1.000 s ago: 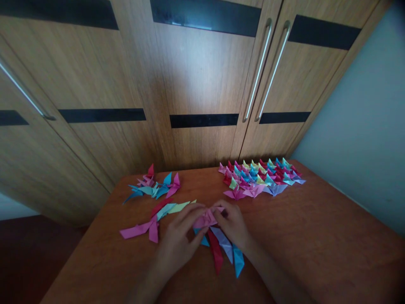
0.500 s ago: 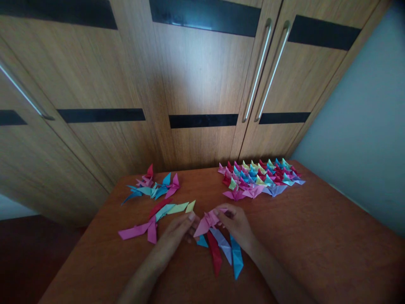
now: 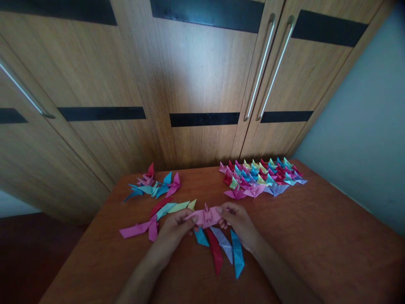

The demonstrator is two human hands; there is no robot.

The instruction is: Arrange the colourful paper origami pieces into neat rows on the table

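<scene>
A pink origami crane [image 3: 207, 216] is stretched between my two hands above the table. My left hand [image 3: 177, 228] pinches one wing, thumb on top. The opposite wing is pinched by my right hand [image 3: 236, 221]. Just below the crane lie folded paper strips: a light blue one [image 3: 201, 237], a red one [image 3: 215, 251], a lavender one [image 3: 223, 244] and a bright blue one [image 3: 237, 254]. Beyond my left hand are more folded pieces, among them a magenta one [image 3: 139, 230], a mint one [image 3: 165, 210] and a pale green one [image 3: 179, 207].
Rows of colourful paper cranes [image 3: 257, 179] stand at the back right of the brown table [image 3: 316, 245]. A looser group of cranes [image 3: 155, 188] sits at the back left. Behind the table rises a wooden wardrobe [image 3: 202, 76] with metal handles; a pale wall [image 3: 360, 126] borders the right side.
My left hand has taken hold of the crane's near wing. The crane has turned level and its wings are now drawn out sideways between both hands.
</scene>
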